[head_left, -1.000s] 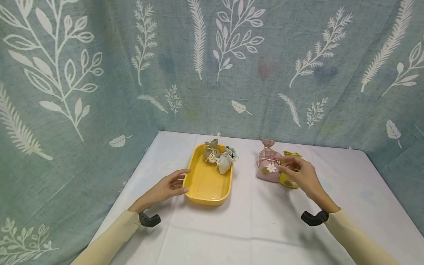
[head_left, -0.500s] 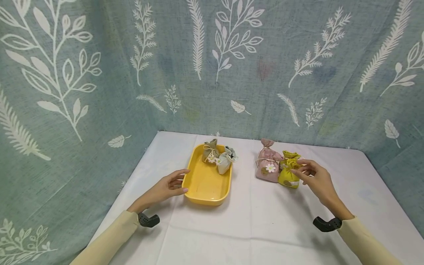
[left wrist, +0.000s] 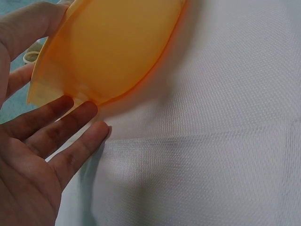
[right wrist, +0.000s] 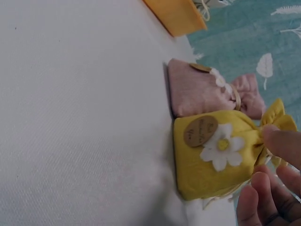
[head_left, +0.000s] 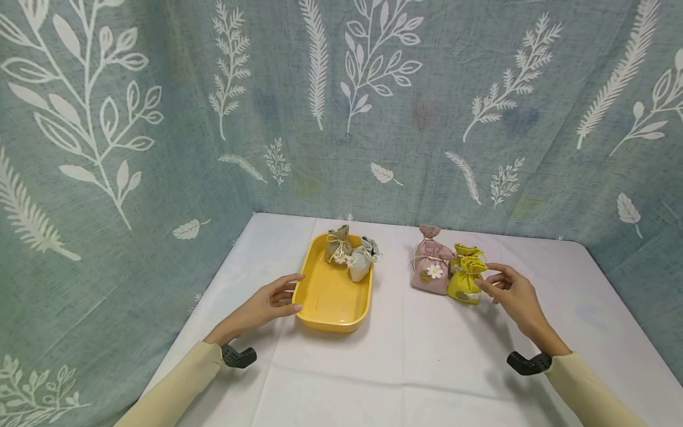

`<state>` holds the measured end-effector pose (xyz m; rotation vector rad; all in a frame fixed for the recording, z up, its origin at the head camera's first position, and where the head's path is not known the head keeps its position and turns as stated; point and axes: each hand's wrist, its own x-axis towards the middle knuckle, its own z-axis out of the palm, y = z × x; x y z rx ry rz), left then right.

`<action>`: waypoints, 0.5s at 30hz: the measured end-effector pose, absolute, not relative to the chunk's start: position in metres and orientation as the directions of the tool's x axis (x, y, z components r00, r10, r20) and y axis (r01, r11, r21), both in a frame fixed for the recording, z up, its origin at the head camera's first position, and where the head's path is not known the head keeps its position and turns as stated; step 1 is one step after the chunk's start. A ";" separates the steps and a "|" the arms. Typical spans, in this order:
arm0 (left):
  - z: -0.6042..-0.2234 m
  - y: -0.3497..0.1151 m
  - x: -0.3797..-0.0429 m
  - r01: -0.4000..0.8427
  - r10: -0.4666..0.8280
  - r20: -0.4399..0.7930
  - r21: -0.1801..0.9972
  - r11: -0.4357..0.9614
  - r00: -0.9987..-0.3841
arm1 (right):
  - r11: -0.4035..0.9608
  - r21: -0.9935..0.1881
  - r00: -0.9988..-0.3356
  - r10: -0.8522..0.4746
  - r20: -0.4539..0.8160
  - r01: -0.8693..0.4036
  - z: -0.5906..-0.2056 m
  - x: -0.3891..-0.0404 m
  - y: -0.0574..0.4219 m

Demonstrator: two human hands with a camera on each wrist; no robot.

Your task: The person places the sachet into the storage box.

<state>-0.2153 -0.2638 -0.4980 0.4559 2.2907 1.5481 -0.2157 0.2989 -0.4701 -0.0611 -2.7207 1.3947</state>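
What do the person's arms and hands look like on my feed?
Both the left hand and right hand are bare, with no gloves. Each arm has a plain, pale cream-yellow long sleeve. A black, curved wrist device is worn just past each cuff. I see no cables.

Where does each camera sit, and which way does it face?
Head: worn on the head, looking forward and down at the yellow tray and pouches; both hands and the sleeves show.
Left wrist: worn on that wrist, facing the tray's side; the left hand shows at picture left.
Right wrist: worn on that wrist, facing the yellow pouch and pink pouch; the right hand shows at picture right.
Shared: head and right wrist both show those two pouches.
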 end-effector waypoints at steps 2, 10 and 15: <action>-0.498 -0.264 -0.215 0.074 0.442 -0.099 0.931 0.357 -0.892 | 0.590 -0.808 -0.997 0.060 0.045 -0.001 -0.473 -0.217 0.300; -0.498 -0.263 -0.216 0.078 0.442 -0.098 0.929 0.362 -0.892 | 0.615 -0.788 -1.000 -0.001 -0.021 0.016 -0.481 -0.223 0.305; -0.499 -0.264 -0.216 0.073 0.450 -0.098 0.935 0.347 -0.888 | 0.616 -0.787 -0.999 -0.029 -0.035 0.010 -0.482 -0.226 0.305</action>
